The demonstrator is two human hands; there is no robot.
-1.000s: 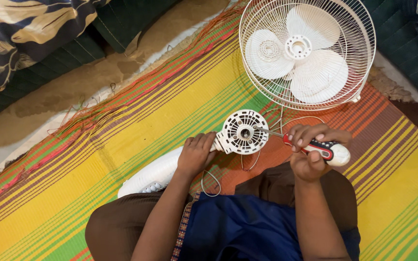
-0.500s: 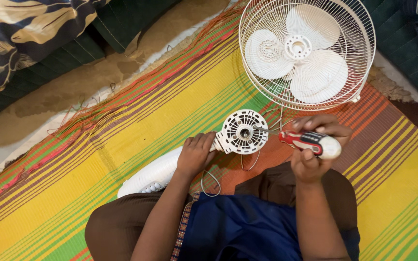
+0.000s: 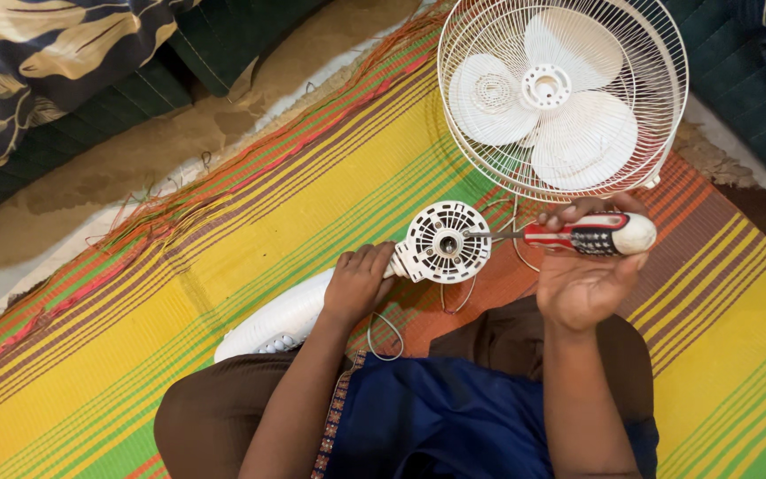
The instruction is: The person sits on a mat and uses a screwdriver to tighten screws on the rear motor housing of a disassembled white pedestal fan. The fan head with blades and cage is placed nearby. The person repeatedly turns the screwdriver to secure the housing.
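Since a second ago our right hand (image 3: 589, 279), clenched around the screwdriver (image 3: 578, 235), swung its tip onto the motor housing (image 3: 443, 243); left hand (image 3: 361, 282) clasps the fan neck.

This looks like a home, with the work done on the floor rather than at a bench. A woven plastic mat in yellow, green, orange and red stripes (image 3: 223, 293) covers the ground. A dark green quilted mattress (image 3: 223, 40) with a blue leaf-patterned cloth (image 3: 37, 53) lies beside it.
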